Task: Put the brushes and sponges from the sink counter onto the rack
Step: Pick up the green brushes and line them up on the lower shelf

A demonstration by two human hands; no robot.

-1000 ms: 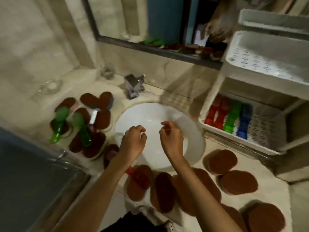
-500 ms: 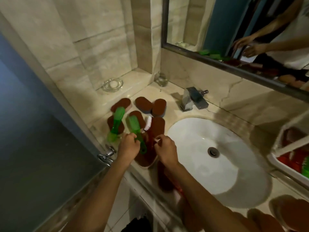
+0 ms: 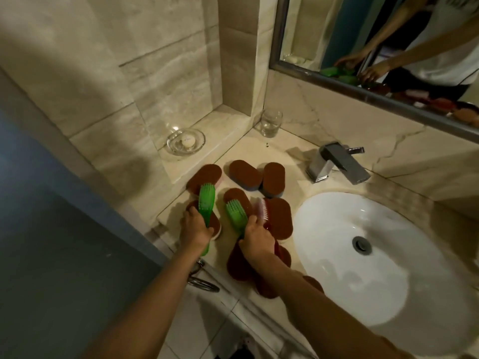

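Two green brushes lie on brown sponges at the left of the sink counter. My left hand (image 3: 195,229) is closed around the handle of the left green brush (image 3: 206,200). My right hand (image 3: 258,238) grips the handle of the right green brush (image 3: 235,212). A red brush with pale bristles (image 3: 261,209) lies just right of it, touching my right fingers. Several brown oval sponges (image 3: 245,173) are scattered around and under both hands. The rack is out of view.
A white basin (image 3: 337,275) fills the right side, with a chrome tap (image 3: 334,164) behind it. A glass tumbler (image 3: 270,123) stands in the corner and a glass soap dish (image 3: 185,141) on the raised ledge. A mirror hangs above.
My view swung left from the rack and basin to the counter's left end. Both hands moved from over the basin to the green brushes and closed on their handles.
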